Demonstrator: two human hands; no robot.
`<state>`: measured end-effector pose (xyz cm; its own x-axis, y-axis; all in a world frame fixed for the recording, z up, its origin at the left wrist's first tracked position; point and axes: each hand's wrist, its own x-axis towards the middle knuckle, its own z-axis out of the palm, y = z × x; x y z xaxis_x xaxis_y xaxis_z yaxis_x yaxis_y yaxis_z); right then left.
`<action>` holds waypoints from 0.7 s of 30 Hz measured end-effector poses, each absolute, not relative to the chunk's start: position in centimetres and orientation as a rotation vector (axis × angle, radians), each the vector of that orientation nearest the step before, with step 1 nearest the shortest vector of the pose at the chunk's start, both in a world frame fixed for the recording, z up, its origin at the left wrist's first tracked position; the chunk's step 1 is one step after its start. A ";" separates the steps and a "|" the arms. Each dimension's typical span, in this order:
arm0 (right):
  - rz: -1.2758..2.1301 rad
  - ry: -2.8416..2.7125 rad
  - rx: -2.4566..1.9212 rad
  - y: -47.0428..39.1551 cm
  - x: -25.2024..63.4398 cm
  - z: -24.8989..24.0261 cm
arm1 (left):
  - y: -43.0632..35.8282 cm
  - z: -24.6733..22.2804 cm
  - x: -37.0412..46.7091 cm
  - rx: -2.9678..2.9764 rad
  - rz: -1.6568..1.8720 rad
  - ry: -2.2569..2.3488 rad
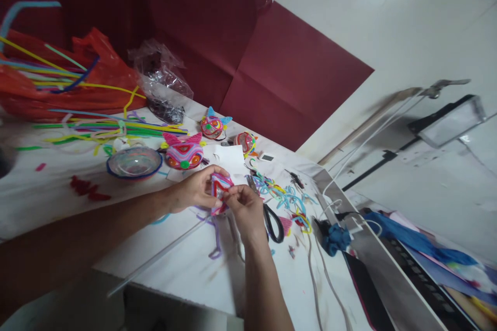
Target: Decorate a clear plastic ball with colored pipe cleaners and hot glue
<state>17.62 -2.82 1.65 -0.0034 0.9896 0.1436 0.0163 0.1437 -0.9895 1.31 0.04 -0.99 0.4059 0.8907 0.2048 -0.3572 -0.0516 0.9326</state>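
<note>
My left hand (201,186) grips the left side of a small craft piece (219,186) covered in pink, lilac and red pipe cleaner, with a pale patch in its middle. My right hand (245,207) pinches at the right edge of the same piece, fingertips pressed together; what lies between them is too small to make out. A thin clear rod (163,253) slants down from beneath the piece toward the table's front edge. Bent purple pipe cleaner (216,238) lies just below my hands. Scissors with black handles (275,223) rest right beside my right wrist.
Finished animal heads of pipe cleaner (184,152) stand behind my hands. A blue-rimmed bowl (134,162) sits to the left, near a red bag (70,88) stuffed with pipe cleaners. Coloured scraps (287,194) and cables (312,279) lie on the right.
</note>
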 end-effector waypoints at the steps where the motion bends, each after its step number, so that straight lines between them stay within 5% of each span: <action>1: 1.087 -1.277 -1.110 -2.8 17.6 1.6 | 0.3 -1.3 1.2 1.249 1.084 0.556; 21: 0.816 -1.466 -1.052 -2.3 19.0 0.6 | 0.4 0.5 -0.2 1.264 1.054 0.599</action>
<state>18.96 -2.30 0.64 -0.0038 0.9277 0.3733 0.1721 0.3683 -0.9136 -0.24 0.36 0.49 0.4346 0.8833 0.1759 -0.3004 -0.0419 0.9529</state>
